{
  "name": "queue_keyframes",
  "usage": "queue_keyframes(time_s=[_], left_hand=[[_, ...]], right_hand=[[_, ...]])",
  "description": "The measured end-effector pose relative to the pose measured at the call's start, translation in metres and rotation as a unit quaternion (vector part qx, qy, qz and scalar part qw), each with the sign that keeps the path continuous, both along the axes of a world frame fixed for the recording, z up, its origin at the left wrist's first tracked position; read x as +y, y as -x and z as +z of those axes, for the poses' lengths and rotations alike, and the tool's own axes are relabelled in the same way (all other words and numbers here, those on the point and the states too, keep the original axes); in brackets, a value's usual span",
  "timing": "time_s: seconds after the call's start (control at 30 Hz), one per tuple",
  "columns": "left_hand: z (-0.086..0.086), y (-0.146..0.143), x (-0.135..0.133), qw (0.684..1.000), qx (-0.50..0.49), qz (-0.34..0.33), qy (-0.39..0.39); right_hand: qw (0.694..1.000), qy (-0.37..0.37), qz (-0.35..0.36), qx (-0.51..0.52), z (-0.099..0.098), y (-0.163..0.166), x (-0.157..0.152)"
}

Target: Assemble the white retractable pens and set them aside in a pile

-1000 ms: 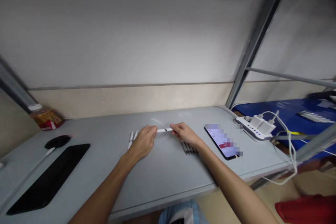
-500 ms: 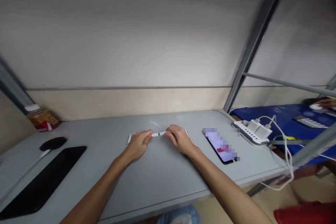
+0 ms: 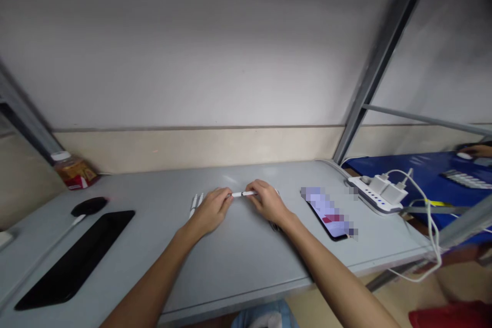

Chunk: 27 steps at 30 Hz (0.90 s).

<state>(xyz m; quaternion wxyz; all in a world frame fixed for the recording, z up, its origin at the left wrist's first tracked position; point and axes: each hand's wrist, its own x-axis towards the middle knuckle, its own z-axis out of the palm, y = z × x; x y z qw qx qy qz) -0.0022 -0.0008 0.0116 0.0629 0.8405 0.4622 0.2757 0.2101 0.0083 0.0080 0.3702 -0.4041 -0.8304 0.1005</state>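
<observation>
A slim white pen (image 3: 237,195) with a dark band at its middle lies level between my hands, just over the grey desk (image 3: 230,256). My left hand (image 3: 212,209) is closed on its left end. Closed fingers of my right hand (image 3: 268,201) pinch the other end. Just left of my left hand, a couple of white pens (image 3: 195,204) rest side by side on the desk. Something dark and small (image 3: 275,226) shows partly beneath my right wrist; I cannot make out what it is.
To the right lie a phone (image 3: 326,215) with a lit screen and a white power strip (image 3: 374,196) with plugs and cables. At left are a black mat (image 3: 77,261), a black round mouse-like object (image 3: 89,206) and a bottle (image 3: 77,171). Another person's hand (image 3: 480,151) is at the blue table (image 3: 407,166).
The view has turned slightly left. Both hands stay on the pen, with their fingers shifted a little. More of the pens beside my left hand now shows.
</observation>
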Motion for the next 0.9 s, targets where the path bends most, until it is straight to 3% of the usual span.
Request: queue_keyframes(time_s=[0.3,0.6,0.9], left_hand=[[-0.006,0.0,0.002,1.0,0.027,-0.002,0.012],[-0.019,0.001,0.009,0.992,0.108,0.02,-0.064],[-0.015,-0.001,0.007,0.993,0.108,0.029,-0.046]], right_hand=[[0.998,0.029,-0.016,-0.044,-0.001,0.0,0.001],[0.998,-0.023,-0.022,-0.06,-0.001,0.003,-0.002],[0.997,0.033,-0.002,-0.064,-0.002,0.001,0.001]])
